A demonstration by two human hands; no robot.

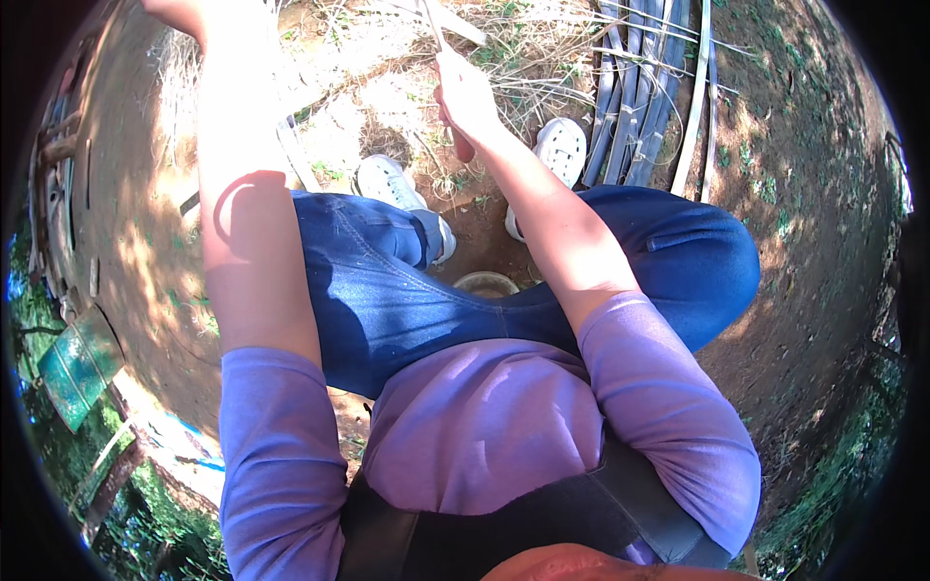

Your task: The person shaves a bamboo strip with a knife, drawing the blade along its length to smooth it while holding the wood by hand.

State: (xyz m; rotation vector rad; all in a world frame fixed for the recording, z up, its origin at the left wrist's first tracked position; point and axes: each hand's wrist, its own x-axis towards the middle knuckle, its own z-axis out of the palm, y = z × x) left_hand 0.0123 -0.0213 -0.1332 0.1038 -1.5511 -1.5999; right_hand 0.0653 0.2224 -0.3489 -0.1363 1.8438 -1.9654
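Note:
My right hand (467,95) is closed around a knife between and beyond my feet. The reddish-brown handle end (463,147) sticks out below my fist, and the narrow blade (432,23) points away toward the top edge. My left arm stretches far forward in glaring sunlight. Only a part of my left hand (176,14) shows at the upper left edge; its fingers are out of the picture, so what it holds, if anything, is hidden. Thin cut strips and dry straw (542,73) lie on the ground around the knife.
Long grey slats (635,97) lie bundled at the upper right, beside a pale strip (694,107). My white clogs (387,182) stand on bare earth. A pale round rim (487,283) shows beneath me. At far left are a green panel (81,368) and stacked wood (58,145).

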